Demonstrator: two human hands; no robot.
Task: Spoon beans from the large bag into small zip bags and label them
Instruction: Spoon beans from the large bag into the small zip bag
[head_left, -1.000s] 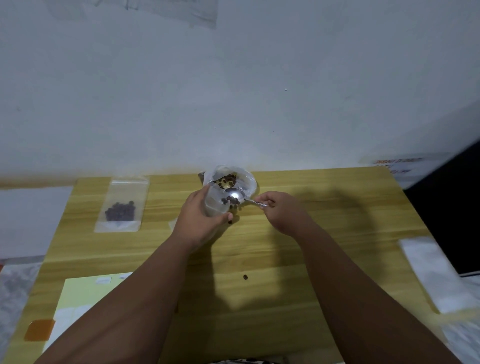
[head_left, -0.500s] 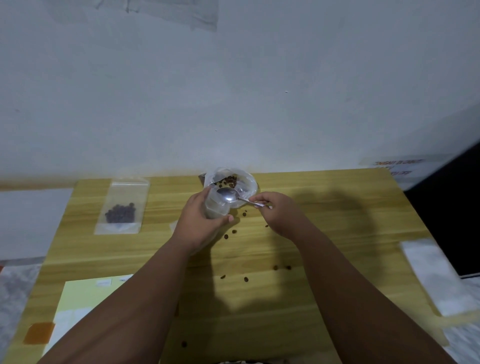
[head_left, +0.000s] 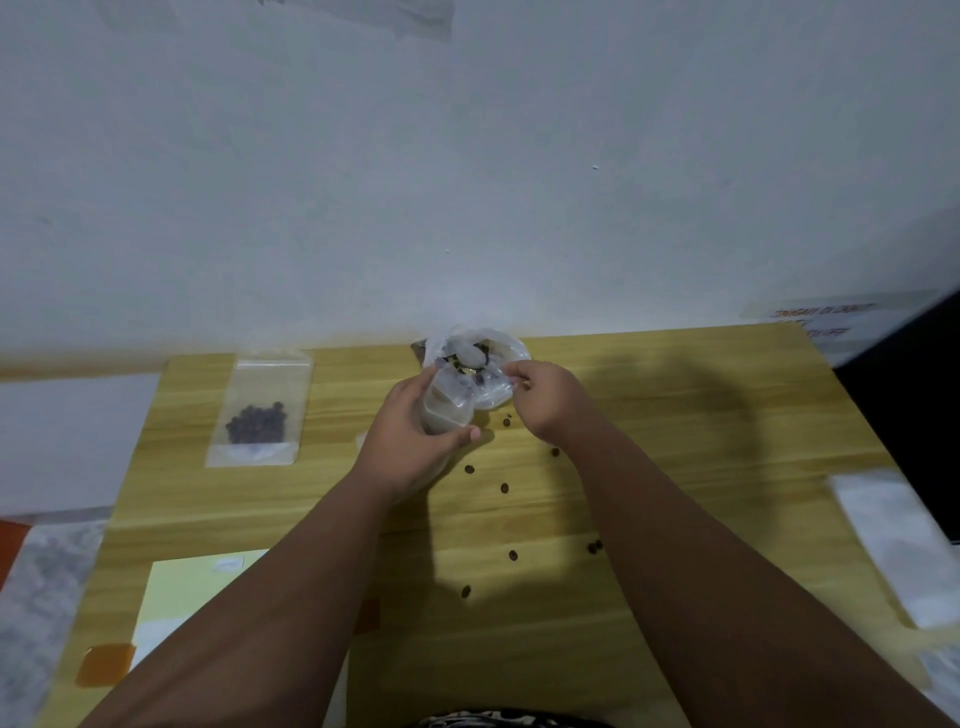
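Head view: left hand (head_left: 410, 441) grips small zip bag (head_left: 449, 410) upright, against large bag (head_left: 498, 353) just beyond both hands. Right hand (head_left: 545, 400) pinches spoon (head_left: 467, 357), its bowl blurred in the large bag's mouth. Filled zip bag (head_left: 262, 410) lies left of the left hand. Loose beans (head_left: 504, 488) lie on table (head_left: 675, 415) nearer than the hands. Judged: one bag done, second mid-fill, loose beans to pick up. Label sheet (head_left: 192, 582) sits under the left forearm; cannot tell if any labelling is done.

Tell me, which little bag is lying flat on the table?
The zip bag on the left, with dark beans inside, untouched. The other little bag is gripped upright by the left hand.
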